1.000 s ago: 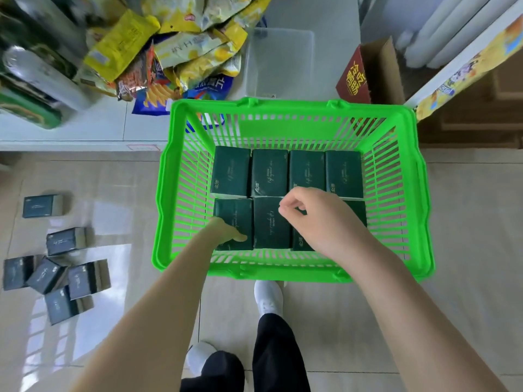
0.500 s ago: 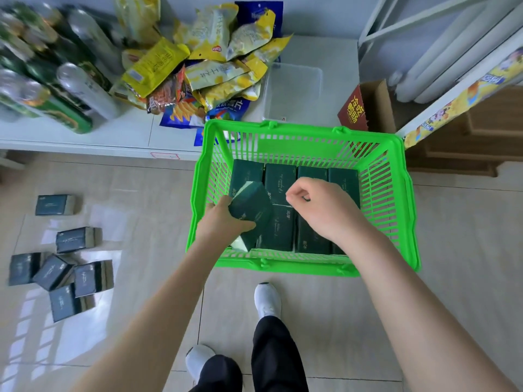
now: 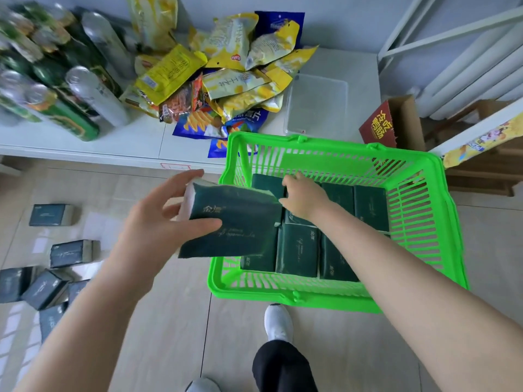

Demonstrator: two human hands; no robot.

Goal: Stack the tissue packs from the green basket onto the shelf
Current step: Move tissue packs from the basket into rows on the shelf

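Gold 金 lettering on the tissue pack [image 3: 240, 230]; my left hand [image 3: 152, 224] grips it, thumb on top, over the green basket [image 3: 311, 295]'s left rim. Right hand [image 3: 304, 198] down on packs [image 3: 297, 250] inside, grip unclear.

— What are we reading on the lifted tissue pack [image 3: 235, 222]?
— We are making out two gold characters near its upper edge. The first is looking like 金 to us. The thin script line below is proving too fine.
— And on the red carton [image 3: 379, 128] at the right?
— We are reading yellow characters: 冷吃鸭肠.
— Anything on the snack bags?
— We are spotting a round red logo on one yellow bag [image 3: 226, 41], but we are not managing its lettering.
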